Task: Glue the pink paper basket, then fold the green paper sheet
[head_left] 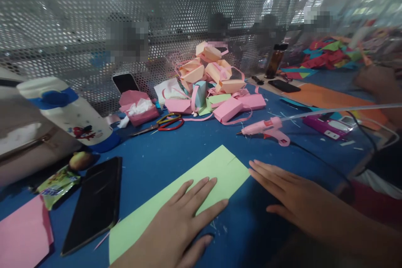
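A long strip of light green paper (220, 167) lies slantwise on the blue table, with a short slit near its far end. My left hand (185, 213) rests flat on it, fingers spread, pressing the paper to the tabletop. At the paper's right corner is my right hand (292, 197), palm down, fingers stretched out and fingertips at the edge; it holds nothing. Beyond the right hand a pink glue gun (266, 130) lies on its side, a clear glue stick poking out of its back.
Scissors (169, 123) lie ahead, before a heap of folded paper baskets (216, 75). Leftward are a bottle (72, 113), a black tablet (94, 201), a snack packet (59, 184) and pink paper (25, 234). A purple power strip (328, 127) sits right, near another person's arm (377, 88).
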Demonstrator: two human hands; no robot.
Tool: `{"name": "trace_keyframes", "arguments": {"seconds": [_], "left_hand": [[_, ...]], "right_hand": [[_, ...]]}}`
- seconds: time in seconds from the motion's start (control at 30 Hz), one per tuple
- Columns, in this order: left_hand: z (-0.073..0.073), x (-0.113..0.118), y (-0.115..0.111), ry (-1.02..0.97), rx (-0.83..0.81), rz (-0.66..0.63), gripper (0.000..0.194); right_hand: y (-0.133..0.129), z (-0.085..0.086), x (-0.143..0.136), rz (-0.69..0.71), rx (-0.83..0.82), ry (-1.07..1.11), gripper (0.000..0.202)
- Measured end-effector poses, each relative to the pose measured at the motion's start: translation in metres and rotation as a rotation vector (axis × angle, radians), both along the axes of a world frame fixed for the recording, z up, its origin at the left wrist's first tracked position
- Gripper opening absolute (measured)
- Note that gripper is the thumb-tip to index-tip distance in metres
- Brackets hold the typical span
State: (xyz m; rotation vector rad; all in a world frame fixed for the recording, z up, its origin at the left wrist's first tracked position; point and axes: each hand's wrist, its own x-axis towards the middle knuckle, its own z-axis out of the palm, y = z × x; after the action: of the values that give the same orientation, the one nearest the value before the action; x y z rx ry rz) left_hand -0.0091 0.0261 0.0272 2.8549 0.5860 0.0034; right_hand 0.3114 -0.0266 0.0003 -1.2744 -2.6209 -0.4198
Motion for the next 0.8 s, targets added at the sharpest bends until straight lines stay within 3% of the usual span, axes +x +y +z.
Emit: {"name": "trace_keyframes", "arguments": {"seconds": [0.23,0.4,0.6,0.8], "left_hand": [[-0.001,-0.003,-0.003,-0.07,-0.06,0.034,0.055],[-0.002,-0.003,0.003,-0.117,-0.096,0.048,0.053],[-0.003,-0.004,0.012,-0.109,-0.012,-0.03,0.061],[-0.006,-0.006,0.013,-0.157,0.014,-0.07,0.064]], "right_hand": [[0.007,0.025,-0.015,0.085,-0.262,0.069,0.053],[0.008,0.021,-0.026,0.176,-0.483,0.153,0.058],[0.015,0.013,-0.023,0.275,-0.588,0.191,0.06],[0.016,0.02,-0.039,0.359,-0.523,0.161,0.057]]}}
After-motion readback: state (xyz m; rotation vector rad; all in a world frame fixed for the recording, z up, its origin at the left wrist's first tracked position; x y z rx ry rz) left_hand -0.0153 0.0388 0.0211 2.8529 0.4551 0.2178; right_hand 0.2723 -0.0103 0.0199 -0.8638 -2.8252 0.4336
